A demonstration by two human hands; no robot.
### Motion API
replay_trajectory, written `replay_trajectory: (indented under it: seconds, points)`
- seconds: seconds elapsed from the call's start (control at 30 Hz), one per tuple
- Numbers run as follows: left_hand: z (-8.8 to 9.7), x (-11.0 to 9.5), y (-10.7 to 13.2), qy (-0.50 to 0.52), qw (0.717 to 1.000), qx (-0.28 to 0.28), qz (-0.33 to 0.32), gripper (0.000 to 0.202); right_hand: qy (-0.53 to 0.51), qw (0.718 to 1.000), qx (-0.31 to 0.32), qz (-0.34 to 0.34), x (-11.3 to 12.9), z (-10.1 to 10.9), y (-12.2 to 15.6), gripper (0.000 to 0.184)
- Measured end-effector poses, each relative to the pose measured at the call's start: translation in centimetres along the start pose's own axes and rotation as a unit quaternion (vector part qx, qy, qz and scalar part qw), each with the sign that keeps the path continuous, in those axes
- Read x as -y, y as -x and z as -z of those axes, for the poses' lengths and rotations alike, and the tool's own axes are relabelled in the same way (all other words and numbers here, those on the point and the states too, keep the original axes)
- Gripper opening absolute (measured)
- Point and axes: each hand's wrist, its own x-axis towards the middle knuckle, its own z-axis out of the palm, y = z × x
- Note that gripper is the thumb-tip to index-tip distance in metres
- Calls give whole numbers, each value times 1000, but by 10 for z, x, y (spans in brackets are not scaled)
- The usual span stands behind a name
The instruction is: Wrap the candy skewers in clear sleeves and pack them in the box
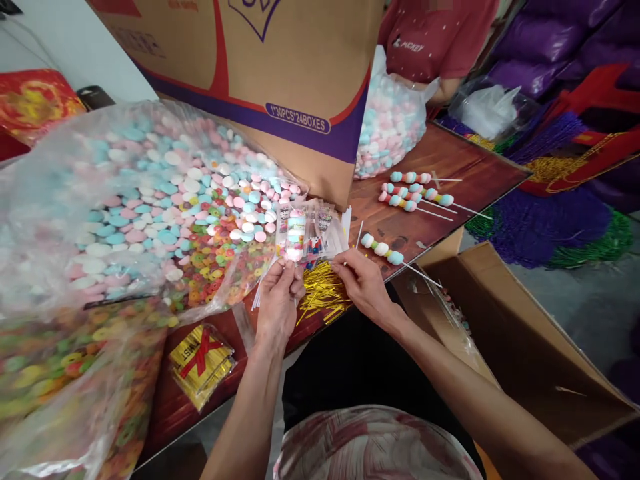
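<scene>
My left hand point(281, 293) is closed at the lower end of a marshmallow candy skewer point(296, 235), which stands in a clear printed wrapper. The stick end is hidden by my fingers. My right hand point(364, 280) is pinched shut beside a stack of clear printed bags point(325, 230); whatever thin thing lies between its fingertips is too small to make out. Just below and between both hands lies a loose heap of gold twist ties point(324, 293). Right of the bags, an unwrapped candy skewer point(383, 249) lies on the wooden-topped table point(425, 230), with several more skewers point(413, 193) behind it.
A big open bag of pastel marshmallows point(135, 220) and gummy rings point(210, 260) covers the left side. A tall carton point(240, 80) stands behind. A packet of twist ties point(203, 363) lies near the front edge. An open box point(520, 347) is at right. Opposite, a person point(440, 40) wears red.
</scene>
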Motion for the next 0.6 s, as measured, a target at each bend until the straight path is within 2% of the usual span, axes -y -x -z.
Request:
replay_trajectory:
  seconds: [0.1,0.2,0.3,0.4,0.5,0.6]
  points:
    - [-9,8,0,-13,1000,10,14,27,-167,979,-32,-110,13,0,1,16]
    - [-22,19,3,-40,999,9,3,26,-244,954,-55,-168,21,-6,4,17]
    - [-34,28,6,-55,998,1,-20,27,-261,941,-95,-193,24,-11,5,18]
    - [-40,34,7,-64,997,29,-28,24,-271,933,-109,-208,22,-13,4,19]
    - [-39,35,7,-81,994,55,-54,22,-258,935,-108,-219,18,-11,2,21]
    - [-33,35,6,-97,992,53,-61,23,-216,949,-97,-211,16,-10,-1,22]
